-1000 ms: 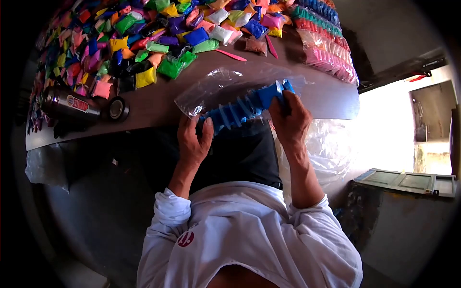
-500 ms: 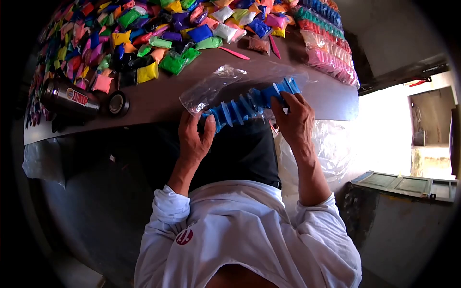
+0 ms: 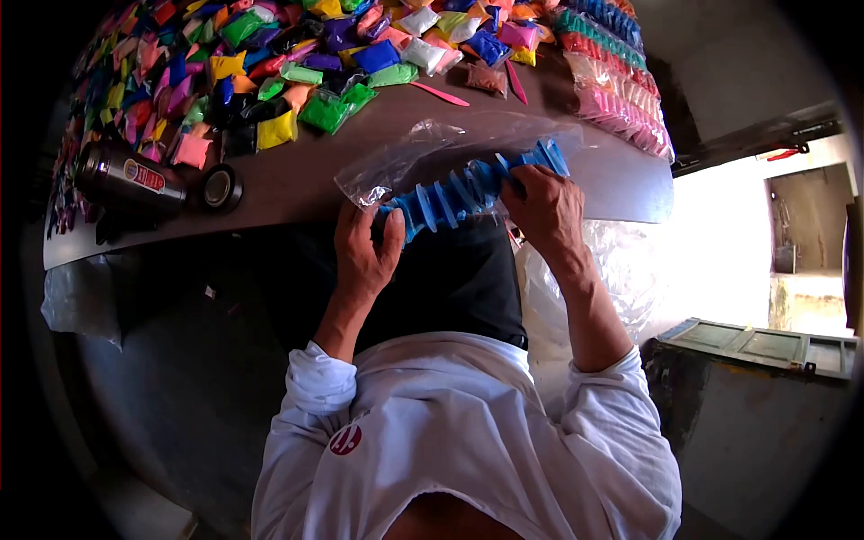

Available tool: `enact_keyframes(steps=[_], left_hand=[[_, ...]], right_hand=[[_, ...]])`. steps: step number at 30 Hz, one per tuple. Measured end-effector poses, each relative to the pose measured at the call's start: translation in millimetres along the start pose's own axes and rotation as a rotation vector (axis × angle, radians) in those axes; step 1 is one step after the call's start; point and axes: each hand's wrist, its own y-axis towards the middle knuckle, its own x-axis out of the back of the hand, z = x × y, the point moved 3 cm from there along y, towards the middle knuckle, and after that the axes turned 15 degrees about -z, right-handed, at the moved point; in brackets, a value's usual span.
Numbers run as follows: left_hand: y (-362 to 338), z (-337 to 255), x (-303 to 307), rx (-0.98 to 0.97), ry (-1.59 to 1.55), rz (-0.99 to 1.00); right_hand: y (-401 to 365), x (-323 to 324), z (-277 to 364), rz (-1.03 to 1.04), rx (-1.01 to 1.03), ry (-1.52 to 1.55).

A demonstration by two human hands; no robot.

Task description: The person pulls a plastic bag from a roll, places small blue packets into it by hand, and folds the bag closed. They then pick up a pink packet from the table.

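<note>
A row of blue packets (image 3: 436,205) stretches between my two hands at the table's front edge, tilted up to the right. My left hand (image 3: 367,247) grips its left end, thumb in front. My right hand (image 3: 546,209) is closed round the row near its right end, with a bit of blue sticking out past the fingers. Behind the row lies a clear plastic bag (image 3: 391,168), its crumpled left part close to my left hand. Some of the fingertips are hidden behind the blue packets.
Many small colourful packets (image 3: 324,112) cover the back and left of the table (image 3: 621,184). Stacked rows of pink, red and teal packets (image 3: 621,108) stand at the right. A metal flask (image 3: 126,180) and a round lid (image 3: 221,189) lie at the left.
My right hand has shifted slightly left along the blue row, and its fingers are more curled. The row's right end sits a little higher. My left hand has hardly moved.
</note>
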Motion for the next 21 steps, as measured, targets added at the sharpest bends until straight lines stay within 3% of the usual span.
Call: enact_keyframes(steps=[5,7,8,10,11,13,21], left_hand=[[3,-1,-1,-0.032,-0.031,-0.035],[4,-4,0,-0.02,-0.05,-0.033],[5,-6,0,-0.012,-0.065,-0.031],[5,-7,0,-0.004,-0.079,-0.026],[4,-7,0,0.014,-0.088,-0.025],[4,-7,0,0.03,-0.094,-0.023],[1,-1,-2,0.05,-0.107,-0.021]], right_hand=[[10,19,7,0.013,-0.034,0.046],[12,24,13,-0.104,0.241,0.113],[15,25,15,-0.102,0.239,0.114],[18,25,26,-0.027,0.397,0.193],[20,22,28,-0.027,0.396,0.196],[24,11,28,0.185,0.379,0.06],[38,5,29,0.236,0.477,0.081]])
